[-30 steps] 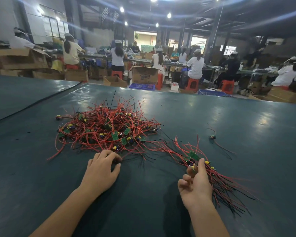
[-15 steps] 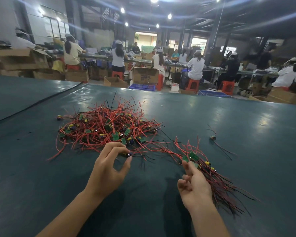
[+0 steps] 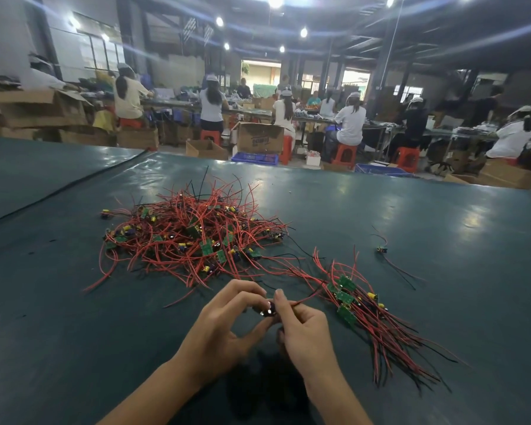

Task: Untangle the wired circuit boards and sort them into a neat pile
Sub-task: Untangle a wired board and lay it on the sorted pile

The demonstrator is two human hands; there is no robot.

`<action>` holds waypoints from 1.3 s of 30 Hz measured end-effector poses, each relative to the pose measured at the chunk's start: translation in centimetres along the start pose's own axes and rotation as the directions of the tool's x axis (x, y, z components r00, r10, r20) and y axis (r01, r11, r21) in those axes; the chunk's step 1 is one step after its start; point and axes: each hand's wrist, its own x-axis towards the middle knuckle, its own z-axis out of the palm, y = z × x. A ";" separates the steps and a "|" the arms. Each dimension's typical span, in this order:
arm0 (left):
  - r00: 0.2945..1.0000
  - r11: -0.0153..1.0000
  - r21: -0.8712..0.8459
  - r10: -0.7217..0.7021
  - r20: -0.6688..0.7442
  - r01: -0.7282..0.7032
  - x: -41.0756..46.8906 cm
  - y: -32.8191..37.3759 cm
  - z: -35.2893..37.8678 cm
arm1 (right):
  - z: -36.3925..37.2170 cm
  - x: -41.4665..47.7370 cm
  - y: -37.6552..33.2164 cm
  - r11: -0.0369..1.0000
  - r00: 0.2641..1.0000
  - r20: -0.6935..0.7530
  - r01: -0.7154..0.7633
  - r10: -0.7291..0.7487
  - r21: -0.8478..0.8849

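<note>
A tangled heap of small green circuit boards with red and black wires [image 3: 193, 237] lies on the dark green table [image 3: 59, 317], just beyond my hands. To the right lies a sorted bundle [image 3: 359, 311], its boards together and its wires trailing toward the lower right. My left hand [image 3: 224, 329] pinches one small dark board [image 3: 268, 310] between thumb and fingers. My right hand [image 3: 304, 332] meets it there and pinches the same piece, whose red wire runs right toward the bundle.
One stray wired board [image 3: 382, 249] lies alone on the table to the right. The table's far edge [image 3: 319, 171] runs across the view; beyond it are cardboard boxes [image 3: 259, 137], blue crates, red stools and several seated workers.
My left hand lifted a board from the heap's near edge and carried it right. My right hand left the bundle and came left to meet it; both now hold the piece.
</note>
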 end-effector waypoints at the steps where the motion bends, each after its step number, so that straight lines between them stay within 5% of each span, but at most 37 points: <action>1: 1.000 1.000 0.016 -0.013 -0.021 0.013 0.1 0.0 0.0 | 0.0 0.0 0.0 1.000 1.000 -0.006 0.028 -0.028 -0.009; 5: 0.992 0.996 -0.024 -0.091 -0.085 0.089 0.2 0.1 -0.3 | -0.1 0.1 0.0 0.994 0.993 -0.052 0.109 -0.108 0.017; 7: 0.966 0.958 -0.130 -0.257 -0.006 0.254 0.1 0.2 -0.2 | -0.1 0.1 0.0 0.990 0.991 -0.004 0.136 -0.136 0.030; 10: 0.840 0.775 -0.322 -0.498 0.217 0.543 0.0 0.5 -0.1 | -0.1 0.1 0.1 0.984 0.979 0.108 0.172 -0.175 0.036; 13: 0.763 0.616 -0.455 -0.563 0.317 0.643 0.2 1.2 0.1 | -0.1 0.1 0.2 0.979 0.971 0.128 0.203 -0.199 -0.018; 22: 0.791 0.690 -0.405 -0.589 0.166 0.599 0.4 1.3 0.5 | -0.3 0.1 0.5 0.961 0.979 0.050 0.202 -0.197 -0.187; 33: 0.765 0.665 -0.382 -0.585 0.268 0.642 0.5 1.2 0.5 | -0.2 0.1 0.6 0.932 0.954 0.065 0.300 -0.293 -0.201; 39: 0.768 0.614 -0.487 -0.602 0.221 0.621 1.0 1.5 0.8 | -0.2 0.8 0.7 0.994 0.983 -0.157 0.082 -0.092 -0.072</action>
